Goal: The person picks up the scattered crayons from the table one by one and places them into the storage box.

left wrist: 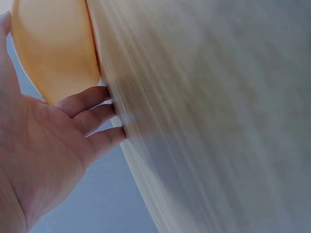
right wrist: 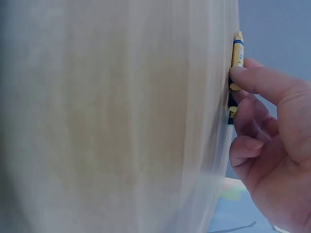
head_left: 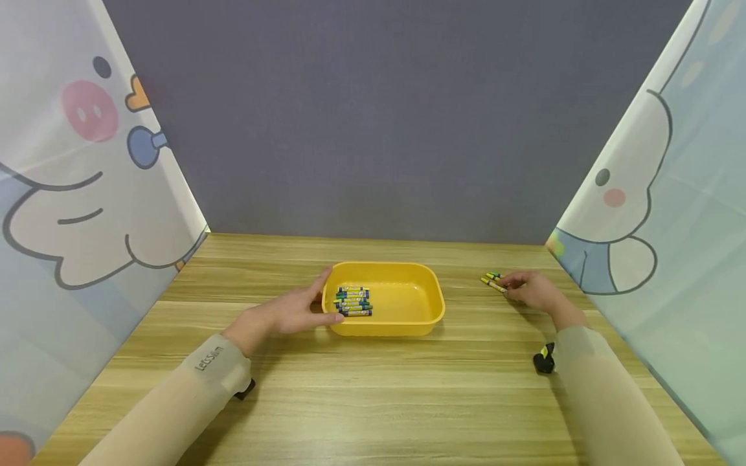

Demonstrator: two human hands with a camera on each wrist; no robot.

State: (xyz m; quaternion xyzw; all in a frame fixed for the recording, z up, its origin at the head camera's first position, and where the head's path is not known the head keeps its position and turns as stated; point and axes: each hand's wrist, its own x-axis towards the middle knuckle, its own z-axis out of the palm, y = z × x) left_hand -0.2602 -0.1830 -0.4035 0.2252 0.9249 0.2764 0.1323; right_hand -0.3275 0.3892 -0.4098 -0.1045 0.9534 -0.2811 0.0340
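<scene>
A yellow plastic tray [head_left: 402, 304] stands on the wooden table, with several crayons [head_left: 353, 302] lying side by side at its left end. Against that end rests my left hand [head_left: 294, 312], thumb along the near rim, fingers fairly straight. In the left wrist view, three fingers [left wrist: 95, 115] touch the tabletop beside the tray [left wrist: 58, 46]. To the right of the tray, my right hand [head_left: 533, 291] pinches a yellow crayon [right wrist: 238, 52] between thumb and forefinger, low over the table. Close to it lie other crayons [right wrist: 233, 114], partly hidden by the fingers.
A dark grey panel [head_left: 379, 116] rises behind the table's back edge. Cartoon-printed cloths [head_left: 87, 162] hang at both sides. Bare wood tabletop [head_left: 384, 395] lies in front of the tray. Black straps with small devices [head_left: 544, 360] sit under the wrists.
</scene>
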